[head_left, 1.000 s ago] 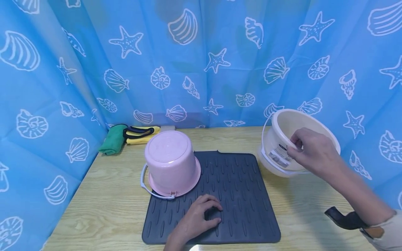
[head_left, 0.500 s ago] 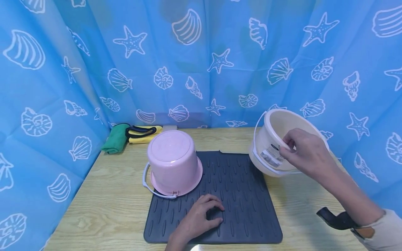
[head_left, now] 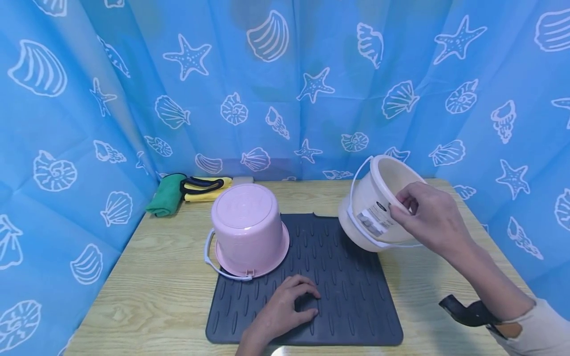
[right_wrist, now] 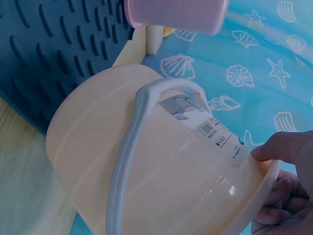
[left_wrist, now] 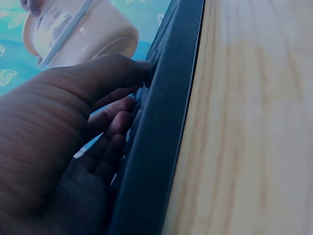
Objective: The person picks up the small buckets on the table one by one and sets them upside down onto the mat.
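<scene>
My right hand [head_left: 429,215] pinches the rim of a cream bucket [head_left: 356,217], thumb outside and fingers inside. The bucket is tilted, with its base over the right back part of a dark ribbed drying mat [head_left: 347,296]. A label [right_wrist: 210,129] and a pale handle [right_wrist: 128,152] show on its side in the right wrist view. My left hand [head_left: 285,306] rests on the front of the mat, fingers loosely bent and holding nothing. A pink bucket [head_left: 249,232] stands upside down on the mat's left back part, its handle hanging to the left.
A green cloth [head_left: 166,195] and a yellow cloth with a black loop [head_left: 207,189] lie at the table's back left. Beside them is a small pale block [head_left: 242,181]. A blue shell-patterned curtain [head_left: 276,89] hangs behind the wooden table [head_left: 147,291].
My right hand has carried the cream bucket leftward, from beside the mat to over its right back part. The left hand stays on the mat, and the pink bucket has not moved.
</scene>
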### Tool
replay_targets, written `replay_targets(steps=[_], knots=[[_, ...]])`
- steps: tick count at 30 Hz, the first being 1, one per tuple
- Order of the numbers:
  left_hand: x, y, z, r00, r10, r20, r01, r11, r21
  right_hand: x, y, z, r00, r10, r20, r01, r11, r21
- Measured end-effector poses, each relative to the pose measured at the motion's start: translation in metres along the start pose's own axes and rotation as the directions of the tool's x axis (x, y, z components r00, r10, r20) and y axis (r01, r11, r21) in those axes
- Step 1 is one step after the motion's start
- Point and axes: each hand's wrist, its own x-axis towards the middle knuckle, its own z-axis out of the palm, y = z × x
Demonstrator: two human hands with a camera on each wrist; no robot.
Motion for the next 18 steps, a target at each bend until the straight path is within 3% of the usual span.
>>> replay_targets(steps=[10,18], knots=[[0.0013,-0.0003,-0.0003,1.000,-0.017,0.012,0.017,1.000,-0.010,-0.0033,-0.0027,0.0030,0.994,0.090,-0.065,-0.085,0.994,0.065],[0.0014,0.0011,-0.0006,0.999,-0.039,0.021,0.039,0.999,-0.012,-0.0051,-0.0053,0.0056,0.974,0.207,-0.096,-0.191,0.969,0.155]])
